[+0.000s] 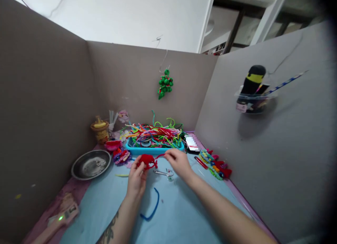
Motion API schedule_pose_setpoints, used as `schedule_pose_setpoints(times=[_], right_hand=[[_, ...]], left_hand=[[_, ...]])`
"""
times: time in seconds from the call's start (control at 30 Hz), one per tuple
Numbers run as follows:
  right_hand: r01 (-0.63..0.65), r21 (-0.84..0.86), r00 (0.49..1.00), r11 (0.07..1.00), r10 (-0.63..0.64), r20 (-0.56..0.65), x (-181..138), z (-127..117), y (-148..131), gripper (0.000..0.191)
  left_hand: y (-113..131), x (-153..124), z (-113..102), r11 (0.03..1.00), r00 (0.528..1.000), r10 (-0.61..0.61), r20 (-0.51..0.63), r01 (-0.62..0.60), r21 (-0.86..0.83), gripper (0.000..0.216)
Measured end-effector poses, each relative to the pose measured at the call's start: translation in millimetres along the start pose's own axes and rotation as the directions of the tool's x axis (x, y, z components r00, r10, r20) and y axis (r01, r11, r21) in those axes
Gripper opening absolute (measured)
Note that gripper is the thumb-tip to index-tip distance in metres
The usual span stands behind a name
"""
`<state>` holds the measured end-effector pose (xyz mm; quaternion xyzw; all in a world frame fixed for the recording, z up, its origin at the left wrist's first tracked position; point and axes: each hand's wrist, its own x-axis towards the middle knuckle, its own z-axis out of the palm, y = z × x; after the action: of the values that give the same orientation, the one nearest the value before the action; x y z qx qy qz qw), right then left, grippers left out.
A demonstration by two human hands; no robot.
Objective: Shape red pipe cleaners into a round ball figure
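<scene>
Head view: both hands are up over the blue cloth (189,209), apart from each other, each w/ a grip on red stuff. L hand (136,175) is closed around a red fuzzy piece (146,160), fingers wrapped on its near & L side; the piece is off the cloth, just in front of the blue tray (158,151). R hand (177,163) pinches the end of a red strand (160,155) btwn thumb & fingers; the strand runs L toward the piece, but can't tell if it's joined on.

Scissors (166,173) lie on the cloth btwn the forearms, below the strand, tips pointing L. Nearer the wearer, a bent blue strand (158,202); a short yellow-green strand (121,175) lies just L of the L hand.

Tray is heaped w/ multicol. fuzzy stems (158,133), some poking over the rim. R of it, a phone (192,143), screen blurred out, then a slim red item (200,162) & a row of bright fuzzy pieces (217,165) along the R edge. L side: metal bowl (74,169) w/ small pale bits in it, a purple/red fuzzy cluster (121,156), a yellow-brown jar (100,133) behind. Bottom L corner: pale device (70,213) w/ a green light.

Back panel: green ornament (165,83) hangs on a wire. R panel: clear holder (252,96) w/ a black item & a blue-patterned stick (285,83).
</scene>
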<state>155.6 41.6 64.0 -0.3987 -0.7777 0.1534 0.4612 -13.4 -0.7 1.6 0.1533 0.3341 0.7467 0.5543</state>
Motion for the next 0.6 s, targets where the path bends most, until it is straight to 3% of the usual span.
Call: schedule_pose_setpoints(times=[0.1, 0.2, 0.3, 0.43, 0.6], right_hand=[[-0.099, -0.025, 0.995, 0.995, 0.100, 0.030, -38, 37, 11, 0.019], [-0.117, -0.056, 0.983, 0.992, 0.107, -0.152, -57, 57, 28, 0.019], [-0.039, -0.025, 0.983, 0.999, 0.034, -0.183, -70, 60, 52, 0.020], [-0.137, 0.010, 0.955, 0.990, 0.135, -0.263, -79, 52, 71, 0.017], [-0.174, 0.046, 0.960, 0.984, 0.180, -0.215, -81, 48, 72, 0.016]], left_hand=[[0, -1, 1, 0.999, 0.999, 0.035, 0.017, -0.035, 0.006, 0.037], [1, 1, -1, 0.999, 0.999, 0.046, -0.026, -0.047, -0.025, 0.034], [3, 0, 1, 0.996, 0.999, 0.048, -0.016, -0.049, -0.071, 0.034], [-2, -6, 7, 0.994, 0.999, -0.013, 0.030, 0.016, -0.109, 0.034], [-16, -11, 7, 0.987, 0.979, -0.139, 0.147, 0.149, -0.056, 0.042]])
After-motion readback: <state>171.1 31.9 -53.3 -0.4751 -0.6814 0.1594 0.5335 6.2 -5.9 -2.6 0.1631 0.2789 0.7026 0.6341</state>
